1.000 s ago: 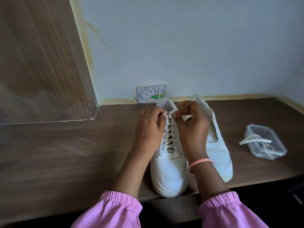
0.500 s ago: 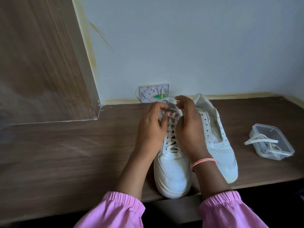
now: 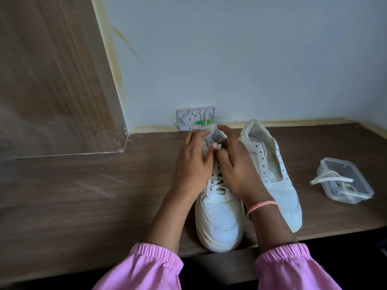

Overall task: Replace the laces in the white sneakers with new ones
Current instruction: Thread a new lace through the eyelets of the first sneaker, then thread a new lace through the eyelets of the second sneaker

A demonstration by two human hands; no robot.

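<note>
On the laced sneaker (image 3: 218, 214), both hands (image 3: 193, 164) (image 3: 236, 164) grip its unbranded collar.

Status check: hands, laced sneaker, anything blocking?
Left hand and right hand both pinching lace ends at the top of the laced white sneaker. Unlaced white sneaker beside it, clear plastic tub with laces farther right. Nothing blocking.

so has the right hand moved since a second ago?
Yes. The right hand has crept up the laced sneaker toward the wall plate; its fingertips now nearly reach the plate's lower edge.
</note>
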